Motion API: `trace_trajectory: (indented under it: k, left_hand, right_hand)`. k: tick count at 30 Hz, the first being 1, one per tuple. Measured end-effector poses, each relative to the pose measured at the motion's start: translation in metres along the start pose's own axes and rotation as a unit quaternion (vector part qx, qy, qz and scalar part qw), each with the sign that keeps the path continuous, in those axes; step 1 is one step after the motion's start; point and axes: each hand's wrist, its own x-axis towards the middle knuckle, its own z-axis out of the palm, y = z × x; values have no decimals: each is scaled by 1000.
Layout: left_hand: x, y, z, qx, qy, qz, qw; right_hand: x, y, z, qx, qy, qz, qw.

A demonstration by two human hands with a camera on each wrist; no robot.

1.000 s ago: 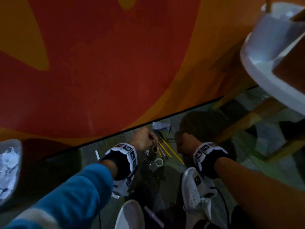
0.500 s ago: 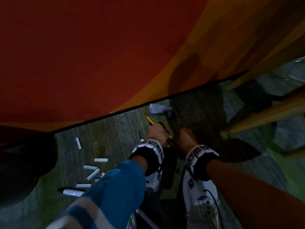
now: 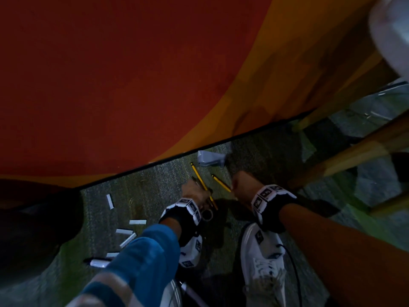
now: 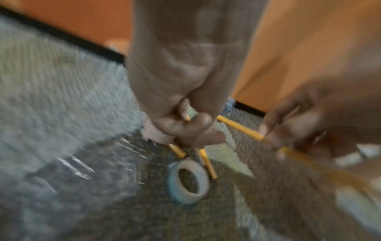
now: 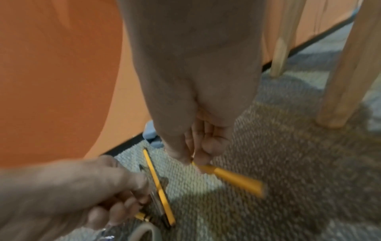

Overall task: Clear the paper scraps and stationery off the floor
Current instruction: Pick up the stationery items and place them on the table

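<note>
Pencils (image 3: 200, 181) gripped in left hand (image 3: 194, 193), another pinched by right hand (image 3: 242, 185) — tape roll (image 3: 207, 214), paper scraps (image 3: 124, 231) nearby.

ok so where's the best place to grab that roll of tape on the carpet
Likely by its wall, from above: the roll of tape lies flat on the carpet with its hole facing up, so a finger can drop into the open core and the thumb pinch the outer side. Both hands already hold pencils, so free one first.

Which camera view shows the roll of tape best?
The left wrist view: the roll of tape lies whole on the carpet. The head view shows it small beside the left hand; the right wrist view shows only its edge.
</note>
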Motion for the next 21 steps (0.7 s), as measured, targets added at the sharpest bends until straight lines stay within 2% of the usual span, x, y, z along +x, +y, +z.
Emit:
trace_trajectory:
  k: [5,11,18,21]
  left_hand:
    - [-2,1,3,16,-6,28,999]
    - [5,15,14,50,40,50,997]
    - [12,16,5,142,35,77,986]
    - [17,7,2,80,19,41,996]
  right_hand:
    - [-3,2,-4,7,-1,-24,1000]
    - [8,7,12,49,1,-23,999]
    - [18,6,11,38,-20,-41,998]
    - [18,-1,9,51,-12,-50,997]
